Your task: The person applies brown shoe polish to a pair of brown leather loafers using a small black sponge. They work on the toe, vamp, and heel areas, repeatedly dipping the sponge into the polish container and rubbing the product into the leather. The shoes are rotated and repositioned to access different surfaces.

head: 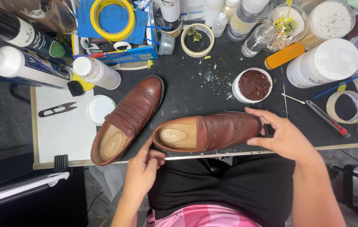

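Note:
A brown leather loafer (212, 131) lies sideways at the table's front edge, toe to the right. My left hand (145, 166) grips its heel from below. My right hand (282, 134) holds the toe end, fingers curled around it. A second brown loafer (130, 115) lies to the left on the table, toe pointing up and right, touched by neither hand. Behind the held shoe stands an open white tub of brown paste (253, 85).
The black work mat (187, 90) is crowded at the back with bottles, a yellow tape roll (112, 19), a cotton swab jar (328, 21) and a large white jar (324, 63). Thread snips (57, 109) and a white lid (100, 109) lie left. A red-handled knife (328, 119) lies right.

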